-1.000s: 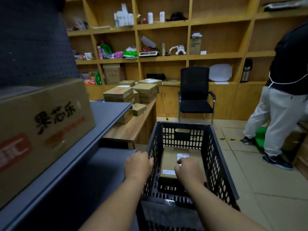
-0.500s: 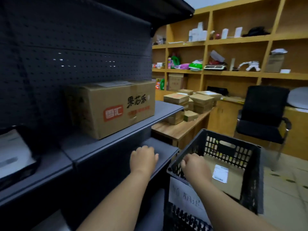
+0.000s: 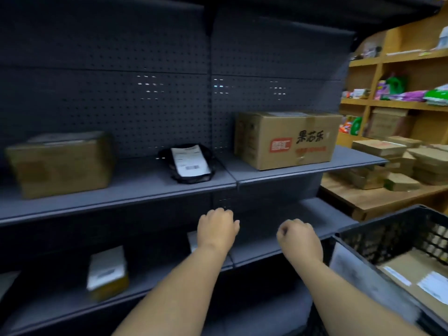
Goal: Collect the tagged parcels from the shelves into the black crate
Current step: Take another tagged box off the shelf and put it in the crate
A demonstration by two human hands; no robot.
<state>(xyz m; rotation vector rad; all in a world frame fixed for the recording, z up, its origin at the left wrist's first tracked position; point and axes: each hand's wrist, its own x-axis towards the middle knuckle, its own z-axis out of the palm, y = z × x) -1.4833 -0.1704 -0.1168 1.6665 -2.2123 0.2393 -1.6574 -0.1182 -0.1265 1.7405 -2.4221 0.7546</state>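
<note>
The black crate [image 3: 378,241] stands at the lower right and holds a flat brown parcel [image 3: 417,270] with white labels. On the upper grey shelf [image 3: 145,192] lie a black bag parcel [image 3: 188,163] with a white label, a printed carton [image 3: 287,139] to its right and a plain brown box [image 3: 60,163] at the left. A small white-topped box [image 3: 108,272] sits on the lower shelf. My left hand [image 3: 217,227] and my right hand [image 3: 298,235] hang in front of the lower shelf, fingers loosely curled, holding nothing.
A wooden table [image 3: 378,195] with stacked brown boxes [image 3: 397,161] stands to the right of the dark shelf unit. Behind it are wooden wall shelves [image 3: 397,103] with colourful goods. A white item [image 3: 191,241] peeks out behind my left wrist.
The view has swung left from the crate to face the dark shelves. Both hands have left the crate's rim and now hover before the lower shelf. The crate sits further right in view.
</note>
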